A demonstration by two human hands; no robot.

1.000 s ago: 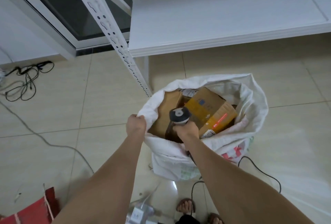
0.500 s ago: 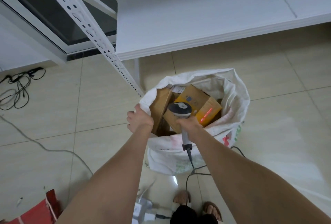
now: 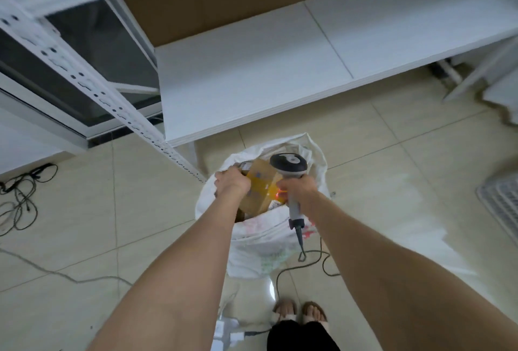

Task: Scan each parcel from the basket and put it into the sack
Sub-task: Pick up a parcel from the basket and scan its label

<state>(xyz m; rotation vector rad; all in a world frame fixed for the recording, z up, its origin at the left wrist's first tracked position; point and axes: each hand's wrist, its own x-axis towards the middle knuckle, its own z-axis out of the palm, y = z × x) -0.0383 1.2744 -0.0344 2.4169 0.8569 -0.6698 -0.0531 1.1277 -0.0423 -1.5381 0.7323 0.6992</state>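
A white woven sack (image 3: 260,241) stands open on the tiled floor in front of me. A brown and yellow cardboard parcel (image 3: 259,189) sits at its mouth, on top of the other contents. My left hand (image 3: 232,184) is curled around the parcel's left edge, just inside the sack's rim. My right hand (image 3: 297,187) grips the handle of a grey barcode scanner (image 3: 289,165), whose head points down over the sack. A red glow from the scanner falls on the parcel's right end. Most of the sack's contents are hidden.
A low white shelf board (image 3: 266,76) juts out just behind the sack, with a perforated white upright (image 3: 92,92) slanting down to its left. Loose black cables (image 3: 19,205) lie far left. The scanner cable (image 3: 305,263) loops by my sandalled feet (image 3: 298,313). A white basket edge (image 3: 500,207) shows at right.
The view has risen and pulled back from the sack. My left hand moved from the sack's rim onto the parcel. The scanner has shifted to the parcel's right end.
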